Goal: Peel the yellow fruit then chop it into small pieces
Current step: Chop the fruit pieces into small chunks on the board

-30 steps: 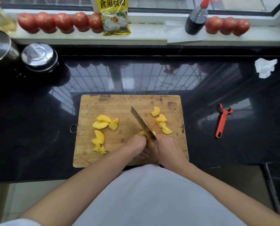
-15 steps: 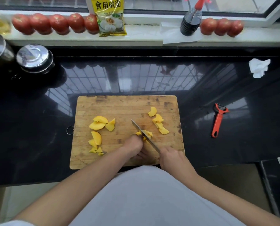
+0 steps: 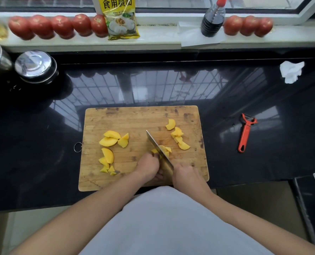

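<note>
Now the cleaver (image 3: 159, 152) is coming down again: a second ago its blade was raised with the tip high over the cutting board (image 3: 140, 116), half a second ago it was lying low across the fruit, and now it is biting into the small yellow chunk (image 3: 165, 149) near the middle of the board. The right hand (image 3: 187, 176) is staying wrapped tight round the handle at the board's near edge. The left hand (image 3: 149, 167) is curling over the fruit beside the blade, fingertips tucked, pinning it down. So the peeling looks done and the chopping is well under way.

Peeled yellow slices (image 3: 109, 140) are waiting toward the board's left edge, still fairly big, with smaller bits (image 3: 108, 169) below them. Another cluster of cut pieces (image 3: 177, 137) is sitting toward the right edge.

The red peeler (image 3: 245, 132) is lying on the black worktop (image 3: 42, 144), well apart, right of the board. A crumpled tissue (image 3: 291, 71) is resting toward the far right, and a steel lid (image 3: 33, 64) at the far left. Tomatoes (image 3: 57, 25) are lining the windowsill, flanking a yellow packet (image 3: 120, 19) and a dark sauce bottle (image 3: 212, 22).
</note>
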Motion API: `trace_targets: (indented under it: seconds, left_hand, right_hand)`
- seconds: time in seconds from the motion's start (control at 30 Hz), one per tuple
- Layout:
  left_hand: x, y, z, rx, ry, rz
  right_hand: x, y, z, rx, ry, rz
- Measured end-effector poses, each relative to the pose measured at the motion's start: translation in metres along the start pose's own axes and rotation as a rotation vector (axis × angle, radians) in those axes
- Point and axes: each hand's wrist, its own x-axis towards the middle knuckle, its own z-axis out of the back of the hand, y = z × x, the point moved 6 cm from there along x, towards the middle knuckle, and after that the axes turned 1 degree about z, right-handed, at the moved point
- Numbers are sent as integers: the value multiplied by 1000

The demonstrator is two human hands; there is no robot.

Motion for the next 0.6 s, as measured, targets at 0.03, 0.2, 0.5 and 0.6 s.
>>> trace_targets:
  seconds: [0.03, 0.2, 0.5, 0.6]
  left_hand:
    - [1, 1, 0, 14, 2, -4]
    - [0, -4, 1, 72, 12, -19]
    - [1, -3, 1, 40, 59, 10]
    - [1, -3, 2, 40, 83, -1]
  right_hand:
    - [-2, -2, -2, 4, 3, -7]
    - [3, 0, -9, -9, -53, 2]
    - [14, -5, -2, 54, -187, 43]
    - [4, -5, 0, 37, -163, 78]
